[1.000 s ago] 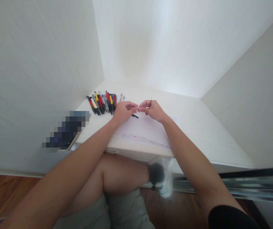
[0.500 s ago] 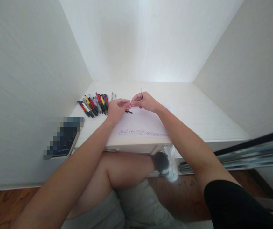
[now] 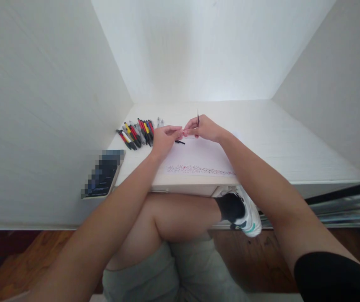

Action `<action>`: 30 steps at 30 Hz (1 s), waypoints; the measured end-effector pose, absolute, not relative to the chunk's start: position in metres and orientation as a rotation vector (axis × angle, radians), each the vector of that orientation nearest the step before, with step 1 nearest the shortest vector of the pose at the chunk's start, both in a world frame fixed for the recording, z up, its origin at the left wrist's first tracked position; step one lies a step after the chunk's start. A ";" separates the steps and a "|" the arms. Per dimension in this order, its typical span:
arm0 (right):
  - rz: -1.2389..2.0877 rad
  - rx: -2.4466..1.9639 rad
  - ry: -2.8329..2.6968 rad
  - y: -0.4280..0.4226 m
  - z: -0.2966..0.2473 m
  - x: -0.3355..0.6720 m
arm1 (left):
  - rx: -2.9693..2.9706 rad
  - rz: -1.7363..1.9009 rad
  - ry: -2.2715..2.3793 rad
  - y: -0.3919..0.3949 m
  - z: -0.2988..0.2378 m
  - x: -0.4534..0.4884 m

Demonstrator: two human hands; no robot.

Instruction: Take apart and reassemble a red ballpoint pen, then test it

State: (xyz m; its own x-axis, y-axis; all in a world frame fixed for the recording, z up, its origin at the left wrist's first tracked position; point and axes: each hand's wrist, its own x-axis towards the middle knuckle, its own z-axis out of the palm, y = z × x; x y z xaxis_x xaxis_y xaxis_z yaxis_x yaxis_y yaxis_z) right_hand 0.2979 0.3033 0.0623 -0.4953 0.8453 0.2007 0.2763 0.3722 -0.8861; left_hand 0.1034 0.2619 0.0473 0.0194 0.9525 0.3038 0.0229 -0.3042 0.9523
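Note:
My left hand (image 3: 164, 140) and my right hand (image 3: 207, 128) meet at the fingertips above the far part of a white sheet of paper (image 3: 199, 153). Both are pinched closed. Whatever lies between the left fingertips is too small to make out. A thin dark stick with a pale upper end, like a pen or its refill (image 3: 198, 117), stands up from between my right fingers. Beside my left hand, a short black piece like a pen cap (image 3: 180, 142) lies on the paper. Small red and dark marks (image 3: 199, 170) run in a band along the sheet's near edge.
Several pens (image 3: 136, 133) in red, yellow, black and clear lie in a pile left of my left hand. A phone or tablet (image 3: 104, 174), partly blurred out, rests at the desk's left edge. Walls enclose the white desk (image 3: 277, 151). My crossed leg and shoe (image 3: 247, 216) are below it.
The whole view has shifted, so the desk and hands appear farther right. My fingertips stay close together, and the thin stick remains in my right hand.

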 end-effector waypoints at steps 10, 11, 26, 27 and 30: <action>1.209 -0.961 -1.846 0.305 0.059 0.296 | 1.529 1.369 1.090 0.260 0.053 0.097; 1.215 -0.963 -1.849 0.305 0.059 0.296 | 1.530 1.372 1.112 0.260 0.053 0.096; 1.194 -0.997 -1.832 0.298 0.067 0.292 | 1.511 1.342 1.163 0.257 0.057 0.098; 1.191 -1.012 -1.826 0.298 0.067 0.292 | 1.500 1.358 1.162 0.257 0.057 0.097; 1.180 -1.022 -1.829 0.297 0.067 0.292 | 1.491 1.383 1.146 0.258 0.057 0.098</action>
